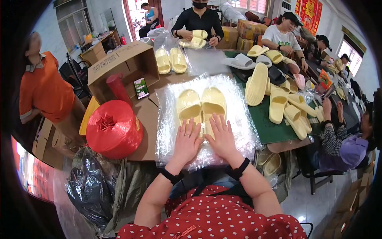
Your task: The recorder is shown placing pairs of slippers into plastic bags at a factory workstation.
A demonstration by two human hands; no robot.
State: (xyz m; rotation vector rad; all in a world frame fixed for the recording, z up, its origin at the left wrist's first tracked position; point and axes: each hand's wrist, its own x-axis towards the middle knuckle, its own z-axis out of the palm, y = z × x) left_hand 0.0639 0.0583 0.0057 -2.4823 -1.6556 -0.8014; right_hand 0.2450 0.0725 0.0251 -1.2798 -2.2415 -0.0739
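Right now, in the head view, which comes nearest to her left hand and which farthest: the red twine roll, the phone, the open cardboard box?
From the left hand:
1. Red twine roll, just to its left on the table edge.
2. Phone, farther up the table, left of the bagged slippers.
3. Open cardboard box, farthest, behind the phone toward the far left.

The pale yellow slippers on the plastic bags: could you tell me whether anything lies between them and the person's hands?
Nothing visible does: the left hand and right hand rest flat, directly on the heel ends of the pale yellow slippers.
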